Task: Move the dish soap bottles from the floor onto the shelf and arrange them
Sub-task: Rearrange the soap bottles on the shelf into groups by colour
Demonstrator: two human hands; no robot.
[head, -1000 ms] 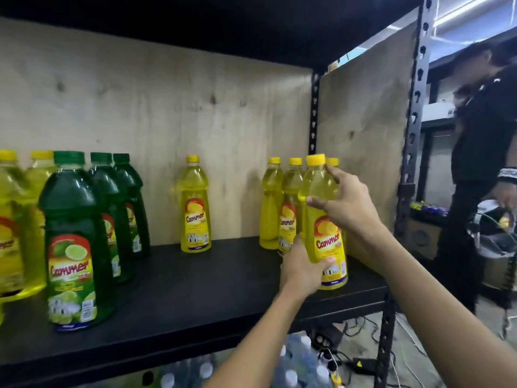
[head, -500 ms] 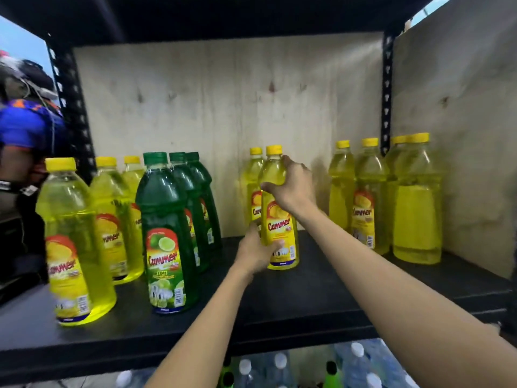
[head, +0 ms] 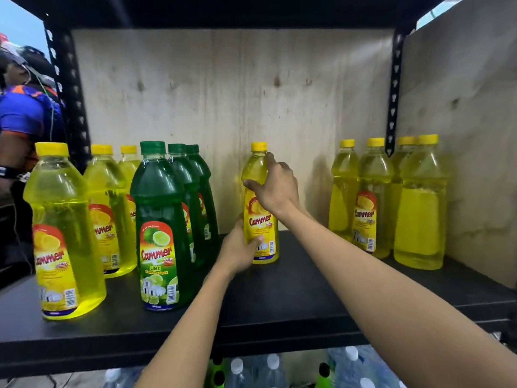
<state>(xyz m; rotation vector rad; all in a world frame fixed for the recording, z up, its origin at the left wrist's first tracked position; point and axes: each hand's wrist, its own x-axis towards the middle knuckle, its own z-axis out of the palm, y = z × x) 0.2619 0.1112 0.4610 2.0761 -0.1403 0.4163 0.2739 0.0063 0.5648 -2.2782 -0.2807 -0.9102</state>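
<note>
Well, I see a black metal shelf board [head: 293, 298] with a pale plywood back [head: 223, 93]; my left hand [head: 237, 250] and right hand [head: 275, 189] both clasp one yellow plastic soap bottle [head: 260, 224], green plastic bottles [head: 161, 219] crowding nine o'clock

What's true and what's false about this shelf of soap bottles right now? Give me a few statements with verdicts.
1. The left hand and right hand both grip one yellow bottle. True.
2. Three green bottles stand to its left. True.
3. The gripped bottle has a green top. False: its cap is yellow.
4. The gripped bottle lies on its side. False: it is upright on the black shelf.
</note>
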